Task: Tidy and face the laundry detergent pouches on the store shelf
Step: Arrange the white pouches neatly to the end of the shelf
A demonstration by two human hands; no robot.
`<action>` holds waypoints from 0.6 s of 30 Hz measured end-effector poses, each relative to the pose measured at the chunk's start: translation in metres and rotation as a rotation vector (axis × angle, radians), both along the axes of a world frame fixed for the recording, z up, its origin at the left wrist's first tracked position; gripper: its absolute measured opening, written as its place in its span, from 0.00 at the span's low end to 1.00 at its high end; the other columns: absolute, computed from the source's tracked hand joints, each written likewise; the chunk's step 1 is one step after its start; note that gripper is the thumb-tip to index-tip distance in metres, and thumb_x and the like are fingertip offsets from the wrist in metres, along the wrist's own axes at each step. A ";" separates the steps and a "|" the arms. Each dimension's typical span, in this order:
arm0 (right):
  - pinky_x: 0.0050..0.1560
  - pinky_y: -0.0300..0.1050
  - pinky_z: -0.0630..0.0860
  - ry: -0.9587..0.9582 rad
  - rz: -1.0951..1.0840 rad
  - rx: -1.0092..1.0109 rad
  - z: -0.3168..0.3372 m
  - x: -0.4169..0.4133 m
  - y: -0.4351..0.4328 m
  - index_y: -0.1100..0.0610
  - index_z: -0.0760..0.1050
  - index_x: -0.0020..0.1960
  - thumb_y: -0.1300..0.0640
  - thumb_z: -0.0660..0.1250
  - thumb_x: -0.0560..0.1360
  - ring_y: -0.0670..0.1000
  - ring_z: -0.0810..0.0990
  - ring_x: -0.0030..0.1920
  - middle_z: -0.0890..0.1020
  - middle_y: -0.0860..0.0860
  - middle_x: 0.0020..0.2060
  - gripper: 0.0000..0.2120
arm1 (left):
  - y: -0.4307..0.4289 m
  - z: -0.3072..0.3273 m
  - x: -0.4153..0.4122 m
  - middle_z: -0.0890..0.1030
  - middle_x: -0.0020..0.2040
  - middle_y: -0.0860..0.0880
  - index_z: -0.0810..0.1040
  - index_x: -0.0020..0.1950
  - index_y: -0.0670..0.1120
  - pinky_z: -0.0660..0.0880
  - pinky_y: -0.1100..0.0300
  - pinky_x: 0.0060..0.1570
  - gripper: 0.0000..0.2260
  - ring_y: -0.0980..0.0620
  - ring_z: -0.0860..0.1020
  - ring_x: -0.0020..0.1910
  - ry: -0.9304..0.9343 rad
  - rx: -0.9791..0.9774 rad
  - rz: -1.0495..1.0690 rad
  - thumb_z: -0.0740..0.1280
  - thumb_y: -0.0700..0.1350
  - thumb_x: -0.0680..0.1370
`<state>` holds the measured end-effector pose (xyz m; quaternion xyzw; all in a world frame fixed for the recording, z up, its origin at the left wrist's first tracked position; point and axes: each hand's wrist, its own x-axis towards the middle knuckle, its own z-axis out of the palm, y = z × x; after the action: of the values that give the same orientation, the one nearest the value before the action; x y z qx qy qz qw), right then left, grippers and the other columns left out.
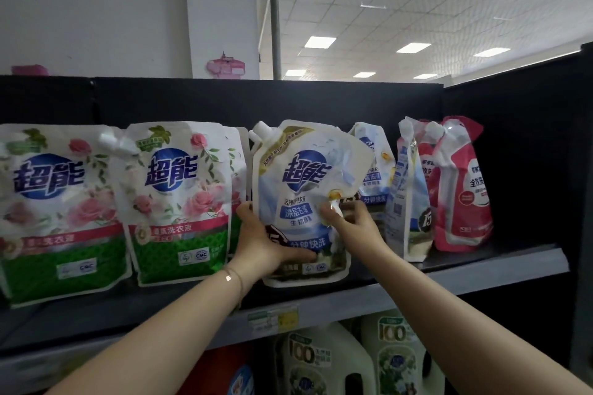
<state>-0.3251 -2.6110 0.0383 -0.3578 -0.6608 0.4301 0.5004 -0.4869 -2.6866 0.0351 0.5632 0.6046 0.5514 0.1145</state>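
A white-and-blue detergent pouch (301, 176) stands upright on the grey shelf (449, 279), its printed front facing me. My left hand (263, 240) grips its lower left edge, fingers curled across the bottom of the front. My right hand (349, 221) holds its right side, fingers partly behind the pouch. Two rose-print pouches (61, 202) (183, 195) stand to the left, fronts forward. Behind my right hand stands another blue pouch (373, 166). Further right a blue pouch (407, 192) is turned sideways, beside a red pouch (462, 189) that leans.
A black back panel (256, 102) runs behind the pouches, and a dark side wall (545, 170) closes the shelf on the right. A price tag (272, 321) hangs on the shelf's front lip. Large detergent jugs (324, 362) stand on the level below.
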 end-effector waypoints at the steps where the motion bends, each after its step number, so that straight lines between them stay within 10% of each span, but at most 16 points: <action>1: 0.36 0.36 0.74 0.023 0.008 0.015 0.000 -0.003 -0.001 0.53 0.68 0.59 0.42 0.66 0.74 0.44 0.78 0.44 0.78 0.49 0.48 0.20 | 0.002 -0.002 -0.001 0.67 0.62 0.52 0.50 0.68 0.48 0.69 0.59 0.62 0.56 0.54 0.68 0.61 0.025 0.011 0.002 0.85 0.46 0.53; 9: 0.47 0.42 0.76 0.343 -0.076 0.130 0.013 -0.020 -0.006 0.48 0.72 0.56 0.45 0.63 0.78 0.48 0.80 0.51 0.80 0.49 0.49 0.10 | 0.002 -0.006 -0.005 0.66 0.69 0.49 0.46 0.71 0.52 0.68 0.48 0.68 0.64 0.50 0.66 0.69 0.103 -0.010 0.030 0.82 0.61 0.45; 14: 0.54 0.57 0.79 0.261 -0.210 -0.017 0.063 -0.009 0.002 0.61 0.77 0.48 0.45 0.62 0.79 0.60 0.81 0.50 0.82 0.59 0.46 0.19 | 0.004 -0.004 -0.004 0.64 0.66 0.53 0.41 0.74 0.45 0.67 0.73 0.55 0.62 0.56 0.65 0.65 0.050 0.005 -0.016 0.84 0.46 0.56; 18: 0.47 0.48 0.76 0.066 -0.320 0.122 0.073 -0.004 0.014 0.59 0.74 0.51 0.47 0.63 0.79 0.56 0.80 0.49 0.79 0.53 0.44 0.15 | 0.004 -0.010 -0.008 0.52 0.77 0.46 0.28 0.73 0.56 0.56 0.48 0.74 0.75 0.47 0.54 0.76 0.193 0.087 0.085 0.79 0.67 0.44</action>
<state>-0.3288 -2.5968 0.1112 -0.4134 -0.6034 0.3156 0.6045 -0.4945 -2.6831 0.0254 0.5919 0.6118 0.5247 0.0076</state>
